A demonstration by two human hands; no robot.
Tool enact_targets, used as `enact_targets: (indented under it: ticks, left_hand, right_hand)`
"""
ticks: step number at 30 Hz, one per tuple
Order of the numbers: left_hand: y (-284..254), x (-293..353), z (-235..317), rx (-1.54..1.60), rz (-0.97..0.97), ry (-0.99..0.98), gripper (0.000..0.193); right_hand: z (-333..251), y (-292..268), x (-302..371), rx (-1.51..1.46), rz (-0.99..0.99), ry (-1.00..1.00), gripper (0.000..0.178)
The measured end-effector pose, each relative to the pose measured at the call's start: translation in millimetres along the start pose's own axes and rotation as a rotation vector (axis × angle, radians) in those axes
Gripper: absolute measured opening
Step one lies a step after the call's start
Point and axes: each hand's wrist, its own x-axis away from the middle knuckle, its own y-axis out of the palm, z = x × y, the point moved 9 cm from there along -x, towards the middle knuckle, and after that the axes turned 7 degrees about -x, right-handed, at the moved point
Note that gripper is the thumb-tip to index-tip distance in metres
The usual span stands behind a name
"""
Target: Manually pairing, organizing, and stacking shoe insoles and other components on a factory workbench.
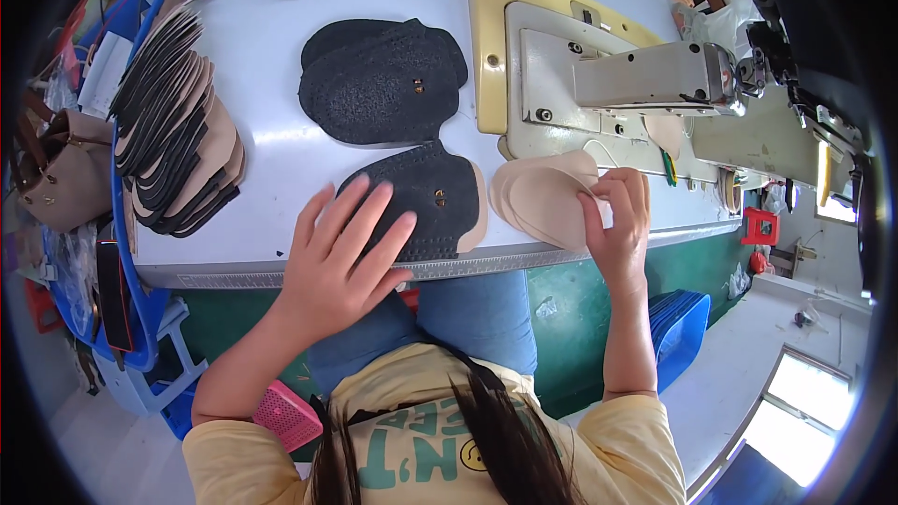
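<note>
Hair (498, 440) across shirt (599, 449), left hand (334, 266) over black piece (456, 175) (partly hidden)

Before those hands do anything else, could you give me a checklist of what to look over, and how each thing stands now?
1. Left hand over the nearer black piece, fingers spread: ok. Whether it presses down: cannot tell.
2. Right hand gripping the edge of the pale pieces: ok. How many it pinches: cannot tell.
3. Edges lined up under the nearer black piece: not ok, if they should match; a pale layer sticks out at its right.
4. Both hands away from the sewing machine arm: ok.
5. Needle position: cannot tell from this view.
</note>
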Motion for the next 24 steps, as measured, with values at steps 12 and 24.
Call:
enact_targets:
  ticks: [12, 24]
  left_hand:
    - [2, 39, 0, -0.075, 0.157, -0.088, 0.036]
    - [2, 41, 2, -0.131, 0.237, -0.097, 0.031]
  right_hand:
    - [-1, 8, 4, 0.11, -0.016, 0.119, 0.033]
    - [-3, 6, 14, -0.116, 0.005, -0.049, 0.027]
